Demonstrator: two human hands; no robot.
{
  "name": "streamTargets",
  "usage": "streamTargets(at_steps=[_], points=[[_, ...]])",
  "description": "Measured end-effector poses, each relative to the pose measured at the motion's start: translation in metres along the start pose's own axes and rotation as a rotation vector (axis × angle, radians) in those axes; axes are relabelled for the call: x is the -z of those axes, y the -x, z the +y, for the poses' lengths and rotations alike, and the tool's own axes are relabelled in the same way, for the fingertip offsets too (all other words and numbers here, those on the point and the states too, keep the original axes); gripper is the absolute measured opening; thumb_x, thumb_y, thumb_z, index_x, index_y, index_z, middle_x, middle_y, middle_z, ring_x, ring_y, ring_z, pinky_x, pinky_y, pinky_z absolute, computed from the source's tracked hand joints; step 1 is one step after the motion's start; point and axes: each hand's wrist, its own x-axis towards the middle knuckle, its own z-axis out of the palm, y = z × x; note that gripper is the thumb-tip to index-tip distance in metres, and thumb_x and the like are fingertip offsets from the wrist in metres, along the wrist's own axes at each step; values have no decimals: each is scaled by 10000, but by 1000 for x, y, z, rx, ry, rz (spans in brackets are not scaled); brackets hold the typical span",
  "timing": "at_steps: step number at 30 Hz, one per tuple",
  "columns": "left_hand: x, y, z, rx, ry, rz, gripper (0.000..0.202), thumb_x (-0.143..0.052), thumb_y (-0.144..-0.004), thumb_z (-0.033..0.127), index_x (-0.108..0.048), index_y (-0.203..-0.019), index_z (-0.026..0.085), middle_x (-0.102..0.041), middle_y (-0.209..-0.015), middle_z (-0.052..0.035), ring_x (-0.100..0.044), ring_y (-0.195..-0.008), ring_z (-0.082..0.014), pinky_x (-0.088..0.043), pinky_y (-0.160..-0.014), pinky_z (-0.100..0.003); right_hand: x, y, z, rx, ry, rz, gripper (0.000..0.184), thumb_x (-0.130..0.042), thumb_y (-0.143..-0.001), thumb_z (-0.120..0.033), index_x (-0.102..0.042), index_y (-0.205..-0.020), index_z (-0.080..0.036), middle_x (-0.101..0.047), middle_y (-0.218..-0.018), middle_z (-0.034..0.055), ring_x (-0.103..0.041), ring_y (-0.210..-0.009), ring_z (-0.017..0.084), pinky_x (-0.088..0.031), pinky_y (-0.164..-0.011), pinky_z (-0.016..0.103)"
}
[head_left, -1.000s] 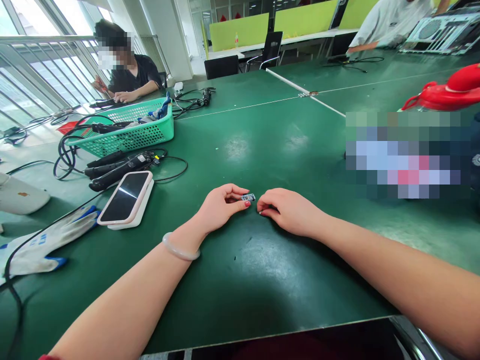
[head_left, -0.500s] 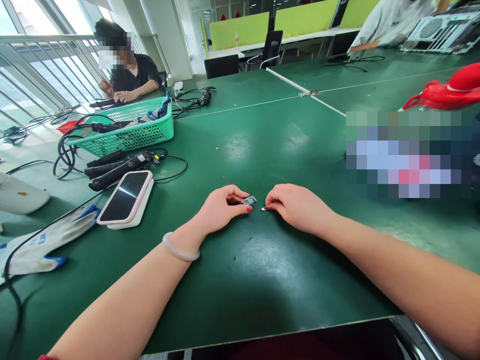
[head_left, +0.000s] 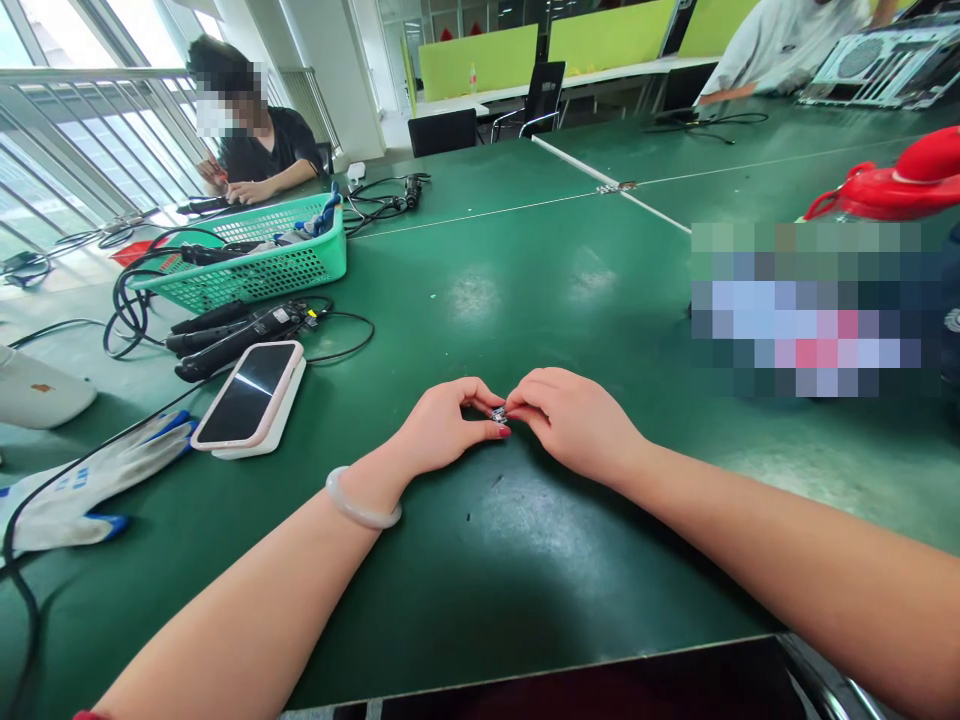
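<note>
My left hand (head_left: 442,430) and my right hand (head_left: 574,420) meet fingertip to fingertip on the green table (head_left: 540,290). Between them sits a tiny blue circuit board (head_left: 498,413), pinched by the thumb and fingers of my left hand. My right hand's fingers are pressed together in a pinch against the board; a small metal part seen in them earlier is hidden now. A pale bangle (head_left: 361,505) circles my left wrist.
A phone on a white stand (head_left: 251,395) lies to the left, with black tools and cables (head_left: 232,335), a teal basket (head_left: 255,260) and a work glove (head_left: 90,480). A red object (head_left: 892,185) is far right. Two other people sit at the far side.
My hands were a little apart, the left holding the board and the right a tiny metal part. They have closed together, and the right fingertips now touch the board.
</note>
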Motion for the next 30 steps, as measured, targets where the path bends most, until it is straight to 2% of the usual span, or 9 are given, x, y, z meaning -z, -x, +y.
streamTargets(at_steps=[9,12,18,23,27,30], points=[[0,-1,0,7,49,37,272,-748,-666,253,-662,-904,152,-711,-875,-39,-630,-795,-147,-485,-795,-311,5,3,8,-42,-2,7,179,-563,-870,-235,-692,-988,-192,-696,-935,33,-611,-892,180,-473,-794,312],[1,-2,0,18,85,37,313,-733,-682,237,-672,-975,145,-719,-910,-58,-639,-771,-151,-499,-778,-327,5,4,9,-81,1,-19,160,-584,-861,-281,-693,-948,-203,-689,-895,26,-610,-859,178,-464,-767,310],[0,-1,5,101,419,-15,352,-695,-730,196,-665,-1073,119,-721,-1019,-89,-659,-938,-171,-474,-947,-355,1,3,5,-71,-13,44,216,-589,-853,-402,-663,-845,-200,-668,-834,21,-598,-791,166,-439,-704,287],[-3,2,9,143,571,-107,316,-647,-781,200,-671,-1088,126,-723,-976,-73,-654,-861,-123,-494,-900,-301,-5,1,-1,-3,35,62,211,-590,-854,-382,-626,-769,-193,-648,-790,26,-585,-770,170,-421,-693,291],[0,1,5,161,524,-89,340,-619,-791,178,-649,-1122,110,-716,-981,-89,-658,-833,-123,-512,-875,-304,-9,0,1,9,14,51,221,-588,-855,-400,-620,-774,-197,-646,-799,22,-581,-771,167,-414,-695,287],[16,0,-3,134,312,69,361,-562,-809,165,-615,-1162,109,-681,-1099,-113,-662,-918,-163,-520,-886,-334,-8,-1,6,-43,-9,52,230,-604,-841,-426,-624,-798,-200,-640,-801,16,-571,-758,159,-407,-678,280]])
